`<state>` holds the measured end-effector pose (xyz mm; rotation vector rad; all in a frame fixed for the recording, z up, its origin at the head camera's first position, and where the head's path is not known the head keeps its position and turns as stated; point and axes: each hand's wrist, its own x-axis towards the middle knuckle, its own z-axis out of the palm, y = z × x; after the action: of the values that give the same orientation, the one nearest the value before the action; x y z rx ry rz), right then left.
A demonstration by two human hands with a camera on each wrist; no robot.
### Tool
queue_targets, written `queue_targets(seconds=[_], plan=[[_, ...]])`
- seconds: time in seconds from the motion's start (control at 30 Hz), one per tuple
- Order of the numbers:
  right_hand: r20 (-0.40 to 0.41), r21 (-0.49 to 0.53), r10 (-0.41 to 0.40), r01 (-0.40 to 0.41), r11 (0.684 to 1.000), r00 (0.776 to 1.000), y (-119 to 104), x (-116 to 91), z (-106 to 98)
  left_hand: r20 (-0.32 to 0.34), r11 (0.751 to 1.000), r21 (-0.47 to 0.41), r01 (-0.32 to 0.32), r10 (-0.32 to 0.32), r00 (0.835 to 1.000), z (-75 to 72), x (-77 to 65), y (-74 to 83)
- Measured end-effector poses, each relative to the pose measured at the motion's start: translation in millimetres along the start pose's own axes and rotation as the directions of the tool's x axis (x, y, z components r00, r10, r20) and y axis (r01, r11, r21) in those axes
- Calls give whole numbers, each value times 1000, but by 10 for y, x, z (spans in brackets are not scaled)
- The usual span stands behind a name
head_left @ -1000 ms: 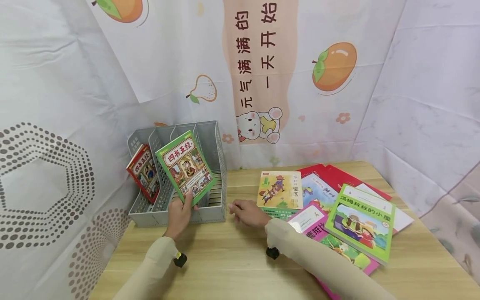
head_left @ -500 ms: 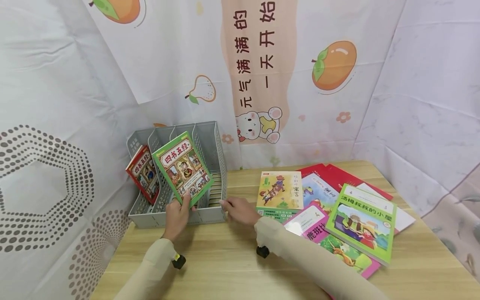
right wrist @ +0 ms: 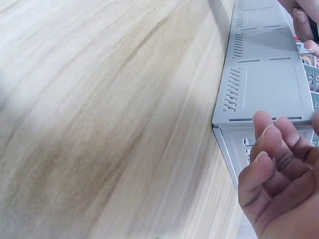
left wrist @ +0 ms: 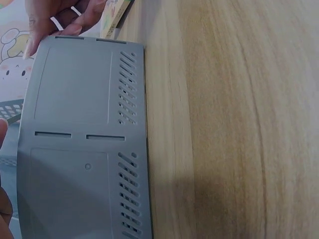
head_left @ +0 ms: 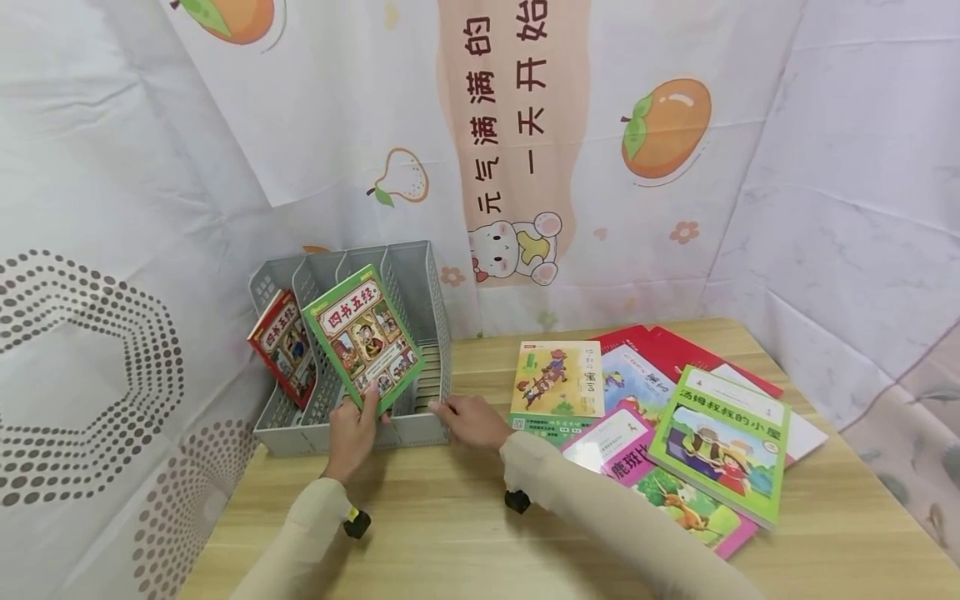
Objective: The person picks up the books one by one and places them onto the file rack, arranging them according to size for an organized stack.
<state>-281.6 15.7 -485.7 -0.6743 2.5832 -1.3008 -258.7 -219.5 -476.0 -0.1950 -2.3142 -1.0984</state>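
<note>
A grey file holder [head_left: 420, 430] with upright dividers stands at the left back of the table. My left hand [head_left: 352, 437] grips the lower edge of a green-bordered picture book [head_left: 364, 340], thumb on its cover. The book leans back over the middle compartments, its lower end behind the holder's front wall. My right hand [head_left: 474, 423] pinches the holder's front right corner, thumb at the rim; in the right wrist view its curled fingers [right wrist: 256, 174] lie by the side wall. A red picture book [head_left: 291, 346] leans in the leftmost compartment.
To the right lie spread books: a yellow one [head_left: 558, 379], a blue one [head_left: 633, 379], a pink one [head_left: 701, 508] and a green one [head_left: 720, 446] on top. Red covers [head_left: 678, 358] show behind them. Printed cloth [head_left: 375, 92] hangs at the back and sides.
My right hand has moved left from beside the holder and taken hold of its front right corner. My left hand and the green-bordered book have shifted slightly left.
</note>
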Motion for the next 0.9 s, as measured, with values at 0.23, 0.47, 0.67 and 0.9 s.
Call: queue_targets(seconds=[0.23, 0.47, 0.67, 0.9], plan=[[-40, -59, -35, 33, 998, 999, -9, 25, -12, 5, 1000, -3, -15, 15, 1000, -28, 18, -49], [-51, -67, -54, 51, 996, 997, -44, 23, -11, -9, 1000, 2, -12, 12, 1000, -118, 34, -100], [-62, -77, -70, 65, 995, 996, -70, 20, -18, -33, 998, 60, -24, 26, 999, -209, 43, -172], [-46, -68, -57, 53, 996, 997, -61, 7, -30, -51, 997, 74, 10, -6, 999, -322, 32, -223]])
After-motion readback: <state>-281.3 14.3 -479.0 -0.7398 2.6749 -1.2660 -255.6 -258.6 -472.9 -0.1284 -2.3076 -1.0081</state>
